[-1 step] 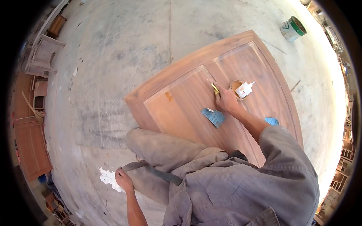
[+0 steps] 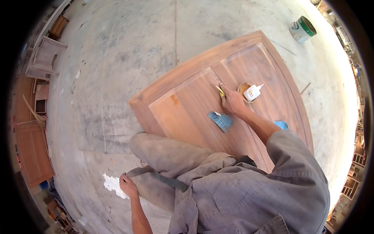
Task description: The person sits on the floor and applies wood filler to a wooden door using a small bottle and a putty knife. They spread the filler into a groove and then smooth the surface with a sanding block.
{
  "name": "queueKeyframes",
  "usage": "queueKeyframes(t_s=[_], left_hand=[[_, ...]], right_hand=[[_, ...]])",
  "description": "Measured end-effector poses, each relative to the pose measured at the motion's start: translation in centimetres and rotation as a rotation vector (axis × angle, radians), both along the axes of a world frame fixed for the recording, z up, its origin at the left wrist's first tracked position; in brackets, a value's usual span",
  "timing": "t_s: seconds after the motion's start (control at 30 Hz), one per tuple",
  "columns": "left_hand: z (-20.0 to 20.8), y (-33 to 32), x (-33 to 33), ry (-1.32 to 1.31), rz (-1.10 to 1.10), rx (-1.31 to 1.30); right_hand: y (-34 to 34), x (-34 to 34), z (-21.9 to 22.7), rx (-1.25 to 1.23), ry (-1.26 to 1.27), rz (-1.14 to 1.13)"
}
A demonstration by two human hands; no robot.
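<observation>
My right hand (image 2: 233,102) is closed on a small, thin yellow strip (image 2: 221,92), its tip against the panelled wooden door (image 2: 194,113) near a raised panel's edge. Just right of that hand, a white squeeze bottle (image 2: 252,93) with a pointed nozzle lies across a small round bowl (image 2: 242,88) of brown material. A torn piece of blue sandpaper (image 2: 221,121) sits below the hand, and another blue piece (image 2: 281,125) is partly covered by my sleeve. My left hand (image 2: 128,186) is curled against my lower leg; what its fingers hold, if anything, is hidden.
A green and white bucket (image 2: 303,29) stands on the concrete floor (image 2: 117,70) beyond the door's far right side. White flaky material (image 2: 113,185) marks the floor beside my left hand. Wooden furniture (image 2: 46,54) and a reddish wooden panel (image 2: 34,156) line the left side.
My right hand and the yellow strip have shifted very slightly left over the door. My left hand stays where it was.
</observation>
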State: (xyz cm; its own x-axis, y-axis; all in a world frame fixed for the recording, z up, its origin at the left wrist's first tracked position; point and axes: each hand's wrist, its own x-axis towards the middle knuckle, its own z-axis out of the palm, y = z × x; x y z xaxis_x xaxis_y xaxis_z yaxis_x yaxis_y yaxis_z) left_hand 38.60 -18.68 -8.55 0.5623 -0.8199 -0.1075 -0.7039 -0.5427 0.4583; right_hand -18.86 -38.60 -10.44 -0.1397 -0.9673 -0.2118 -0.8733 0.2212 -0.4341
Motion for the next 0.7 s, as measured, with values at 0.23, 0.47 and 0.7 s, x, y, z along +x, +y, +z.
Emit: queueKeyframes(t_s=[0.23,0.47,0.7], left_hand=[[0.0,0.2,0.5,-0.02,-0.009,0.011],[-0.1,-0.5,0.1,0.002,-0.041,-0.01],[-0.3,0.7,0.7,0.011,-0.005,-0.02]], right_hand=[[-2.4,-0.1,-1.3,-0.045,-0.064,0.085],[-2.9,0.0,-2.0,-0.166,-0.107,0.036],[2.3,-0.9,4.4,-0.207,-0.097,-0.114]])
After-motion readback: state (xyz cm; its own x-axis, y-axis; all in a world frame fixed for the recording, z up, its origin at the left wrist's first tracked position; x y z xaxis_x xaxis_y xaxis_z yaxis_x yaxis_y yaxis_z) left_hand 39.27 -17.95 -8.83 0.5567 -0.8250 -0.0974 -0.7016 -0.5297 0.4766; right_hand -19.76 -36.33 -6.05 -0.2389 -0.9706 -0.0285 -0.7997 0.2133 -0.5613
